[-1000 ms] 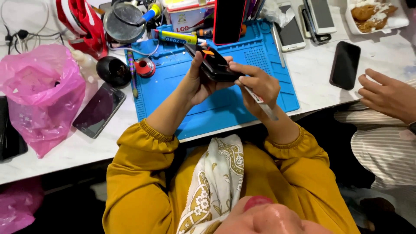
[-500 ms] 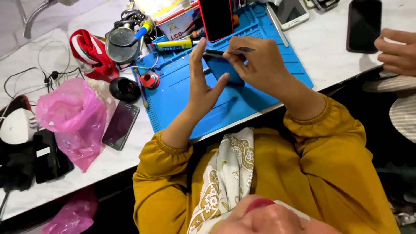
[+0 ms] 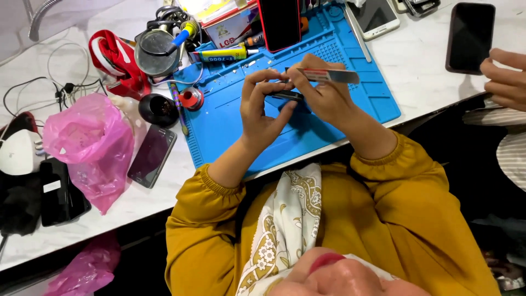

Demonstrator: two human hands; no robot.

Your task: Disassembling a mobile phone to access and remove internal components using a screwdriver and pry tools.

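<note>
We are holding a small dark phone part over the blue mat.

From the left, we are seeing a crinkled pink plastic bag (image 3: 87, 148) lying on the white marble-look counter (image 3: 422, 60), then a glossy dark phone (image 3: 152, 155) beside it, and a yellow labelled tube (image 3: 222, 54) resting at the ribbed blue silicone mat's (image 3: 230, 126) top edge. Our left hand (image 3: 260, 107) is pinching the slim dark phone part (image 3: 286, 96) from its left end, while our right hand (image 3: 323, 96) is clamping it together with a flat silver pry tool (image 3: 329, 75). A co-worker's hand (image 3: 507, 77) is resting far right.

head view, steeply downward, seemingly close
</note>
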